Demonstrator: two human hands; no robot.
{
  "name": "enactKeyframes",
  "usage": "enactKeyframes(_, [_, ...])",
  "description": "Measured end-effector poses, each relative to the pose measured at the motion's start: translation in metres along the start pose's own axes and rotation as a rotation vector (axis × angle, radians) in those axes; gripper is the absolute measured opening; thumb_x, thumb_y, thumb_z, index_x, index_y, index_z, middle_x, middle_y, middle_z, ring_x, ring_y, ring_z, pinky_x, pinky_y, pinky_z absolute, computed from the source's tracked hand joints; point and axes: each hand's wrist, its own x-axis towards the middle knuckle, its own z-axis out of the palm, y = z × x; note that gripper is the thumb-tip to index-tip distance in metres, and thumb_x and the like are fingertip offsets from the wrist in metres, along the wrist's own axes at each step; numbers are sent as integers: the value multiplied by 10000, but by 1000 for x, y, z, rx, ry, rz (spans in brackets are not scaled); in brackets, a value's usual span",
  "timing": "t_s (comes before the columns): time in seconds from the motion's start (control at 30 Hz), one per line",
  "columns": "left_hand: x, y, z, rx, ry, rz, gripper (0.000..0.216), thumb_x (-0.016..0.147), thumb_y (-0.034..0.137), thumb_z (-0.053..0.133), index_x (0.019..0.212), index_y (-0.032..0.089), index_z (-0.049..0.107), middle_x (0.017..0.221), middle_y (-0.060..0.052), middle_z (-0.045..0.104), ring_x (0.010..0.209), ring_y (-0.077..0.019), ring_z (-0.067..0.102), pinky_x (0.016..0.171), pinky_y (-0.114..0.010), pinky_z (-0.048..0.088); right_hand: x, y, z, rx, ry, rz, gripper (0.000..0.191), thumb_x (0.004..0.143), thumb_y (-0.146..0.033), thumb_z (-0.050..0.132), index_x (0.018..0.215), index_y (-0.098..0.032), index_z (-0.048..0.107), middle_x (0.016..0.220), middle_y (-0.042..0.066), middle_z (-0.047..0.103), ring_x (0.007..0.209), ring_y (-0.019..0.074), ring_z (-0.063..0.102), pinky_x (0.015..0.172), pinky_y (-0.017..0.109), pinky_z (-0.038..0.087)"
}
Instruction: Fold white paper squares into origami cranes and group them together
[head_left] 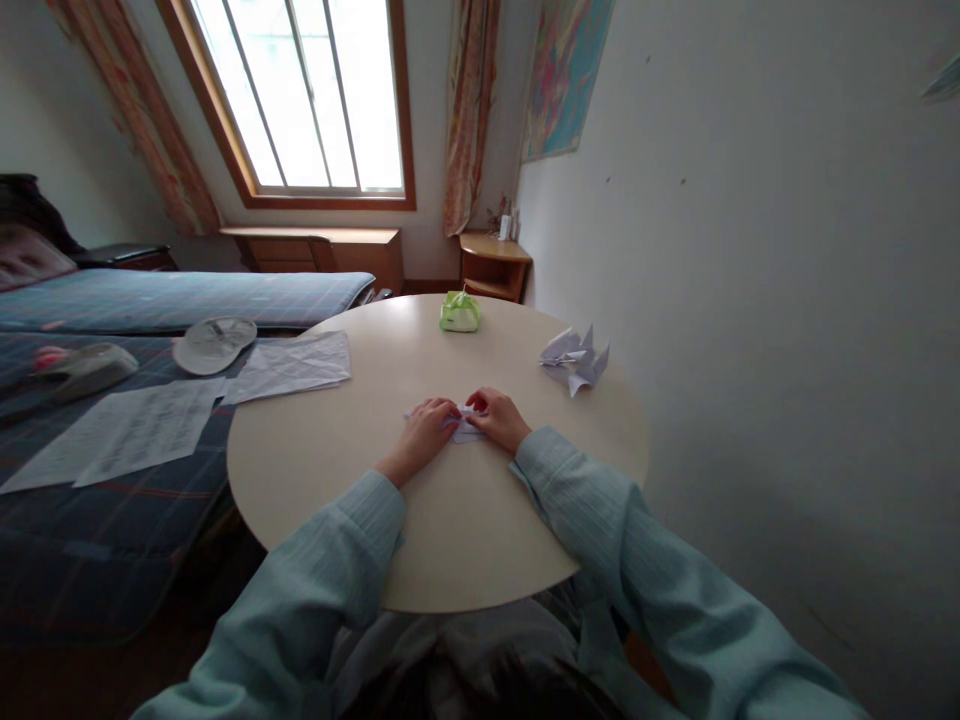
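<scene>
A small folded piece of white paper [463, 430] lies flat on the round beige table [337, 450]. My left hand [424, 432] presses on its left part with the fingers curled down. My right hand [499, 417] presses on its right part, fingers bent, the nails red. Most of the paper is hidden under the two hands. Both sleeves are light blue.
Folded white paper figures [575, 359] lie at the table's right side near the wall. A green and white packet [460, 312] sits at the far edge. Loose sheets [292, 365] overlap the table's left edge and the bed [112, 440], with a white cap [214, 343].
</scene>
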Motion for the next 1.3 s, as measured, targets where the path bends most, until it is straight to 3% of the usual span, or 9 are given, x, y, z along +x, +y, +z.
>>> enactKeyframes(0.33, [0,0,-1,33,34,19,116,737,180,511,801,182,607,910,-45,586,890,-171,498,812,-300,395,-1,2,4,103,69,-106,242,603,-20,520,807,-148,544,742,3,488,655,95,469,622,225,412])
enactKeyframes(0.7, [-1,0,-2,51,79,14,113,731,178,511,785,207,606,838,-29,580,833,-160,496,757,-283,395,-3,-2,3,148,-3,-176,314,588,-9,481,855,-154,557,702,-9,551,640,92,503,608,213,397])
enactKeyframes(0.93, [0,2,-3,62,66,-10,100,724,155,500,741,205,585,814,-29,575,815,-158,501,725,-272,396,-3,-2,4,145,-11,-154,290,582,-18,477,821,-154,567,642,-28,542,582,76,472,580,194,373])
enactKeyframes(1.3, [-1,4,-4,114,30,-48,112,766,192,470,840,178,552,856,-48,588,836,-171,515,726,-279,407,-3,1,6,66,-16,-176,190,623,-47,496,767,-143,573,667,-3,524,621,91,463,589,201,366])
